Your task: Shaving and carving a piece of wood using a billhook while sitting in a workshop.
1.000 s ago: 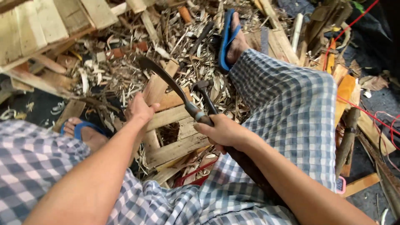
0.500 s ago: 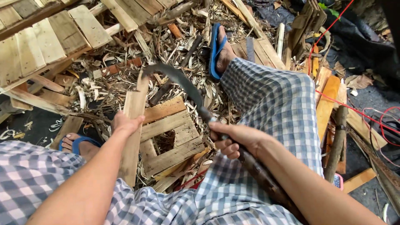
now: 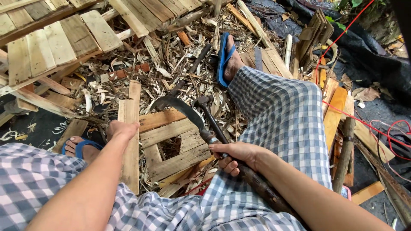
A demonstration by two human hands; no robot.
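Note:
My right hand [image 3: 234, 155] grips the dark wooden handle of a curved billhook [image 3: 183, 108]; its rusty blade arcs left over a small slatted wooden pallet [image 3: 175, 145] lying between my legs. My left hand [image 3: 121, 128] holds a long flat wooden plank [image 3: 129, 137] on edge, just left of the pallet. A hammer [image 3: 206, 110] rests on the pallet beside the blade. I wear a checked blue and white sarong [image 3: 278, 111] and blue flip-flops [image 3: 222, 57].
Wood chips and bamboo shavings [image 3: 171, 64] cover the ground. Larger pallets [image 3: 51, 42] lie upper left. Planks and offcuts [image 3: 334, 107] pile up on the right, with a red cable [image 3: 368, 124] and black sheeting [image 3: 376, 68] beyond.
My left hand has stood the plank up and drawn it left of the pallet. The billhook blade has swung lower and leftwards over the pallet while the view tilted down.

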